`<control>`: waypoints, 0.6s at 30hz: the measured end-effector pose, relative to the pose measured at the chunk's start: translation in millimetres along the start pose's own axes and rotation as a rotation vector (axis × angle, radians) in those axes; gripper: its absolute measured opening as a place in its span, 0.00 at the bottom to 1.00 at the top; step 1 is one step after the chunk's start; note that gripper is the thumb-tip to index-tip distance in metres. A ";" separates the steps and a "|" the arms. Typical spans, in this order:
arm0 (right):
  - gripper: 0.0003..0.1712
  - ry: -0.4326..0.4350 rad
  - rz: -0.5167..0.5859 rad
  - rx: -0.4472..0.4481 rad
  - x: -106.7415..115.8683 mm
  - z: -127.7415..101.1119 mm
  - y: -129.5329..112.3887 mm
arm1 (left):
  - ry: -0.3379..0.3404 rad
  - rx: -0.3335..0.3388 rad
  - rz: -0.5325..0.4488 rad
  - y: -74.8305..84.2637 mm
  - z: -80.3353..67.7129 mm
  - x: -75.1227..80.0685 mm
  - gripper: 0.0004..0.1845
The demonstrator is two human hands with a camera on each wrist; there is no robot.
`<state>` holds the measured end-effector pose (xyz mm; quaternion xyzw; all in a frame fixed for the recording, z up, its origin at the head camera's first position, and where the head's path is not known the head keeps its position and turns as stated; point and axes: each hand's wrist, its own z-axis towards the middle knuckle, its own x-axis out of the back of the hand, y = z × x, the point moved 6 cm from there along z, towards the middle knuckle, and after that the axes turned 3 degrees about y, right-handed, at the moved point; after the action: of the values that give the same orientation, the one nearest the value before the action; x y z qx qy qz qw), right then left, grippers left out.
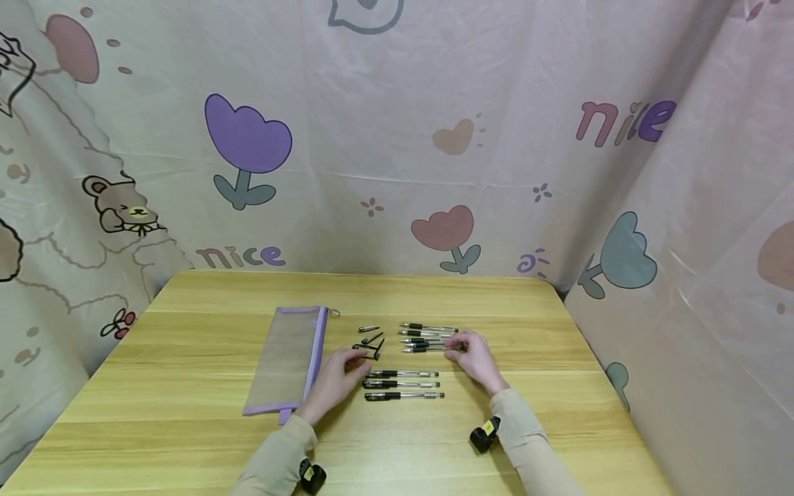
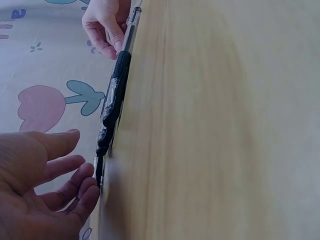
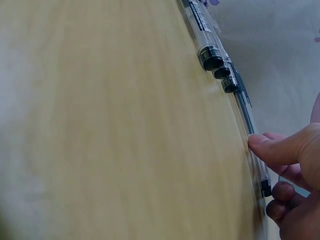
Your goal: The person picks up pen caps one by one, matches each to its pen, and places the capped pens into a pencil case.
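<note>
Capping step in hand. Right hand (image 1: 476,356) pinches an uncapped gel pen (image 1: 428,348) right of the mesh pencil case (image 1: 289,358); left hand (image 1: 338,381), relaxed open, touches loose caps (image 1: 371,344). A cap is needed next.

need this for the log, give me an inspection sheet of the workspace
surface: wooden table, light grain, level
job's things: far group of pens by the right hand; three pens in a near row; loose pen caps by the left hand
clutter: purple-edged mesh pencil case, flat, left of the pens
grippers: left hand fingers touch a cap; right hand fingers pinch the end of a far pen
cables: nothing seen
surroundings: printed cloth backdrop with tulips and a bear
</note>
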<state>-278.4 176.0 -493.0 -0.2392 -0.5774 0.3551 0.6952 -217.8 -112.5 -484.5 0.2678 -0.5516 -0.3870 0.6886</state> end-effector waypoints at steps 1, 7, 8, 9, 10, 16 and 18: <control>0.09 0.000 0.000 0.000 0.0 0.2 -0.1 | -0.001 0.003 -0.003 -0.3 -0.2 0.0 0.16; 0.09 -0.007 -0.009 -0.001 -0.4 1.1 -1.1 | -0.001 -0.018 -0.002 -0.3 -1.4 0.4 0.16; 0.09 -0.007 -0.011 -0.001 -0.4 1.4 -1.1 | 0.000 -0.032 0.003 0.1 -1.6 0.4 0.16; 0.09 -0.009 -0.013 -0.001 -0.4 1.6 -1.1 | 0.000 -0.033 0.004 0.3 -1.8 0.6 0.16; 0.09 -0.010 -0.018 0.003 -0.4 1.7 -1.2 | -0.003 -0.031 0.002 0.3 -2.0 0.8 0.16; 0.08 -0.029 -0.050 0.023 -0.9 2.1 -1.4 | -0.015 -0.030 0.008 -0.5 -1.8 0.6 0.17; 0.07 -0.036 -0.052 0.024 -1.1 2.3 -1.3 | -0.016 -0.024 0.006 -0.8 -1.7 0.4 0.17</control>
<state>-280.4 174.2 -492.2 -0.2096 -0.5913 0.3481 0.6966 -216.3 -113.4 -485.3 0.2545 -0.5534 -0.3936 0.6885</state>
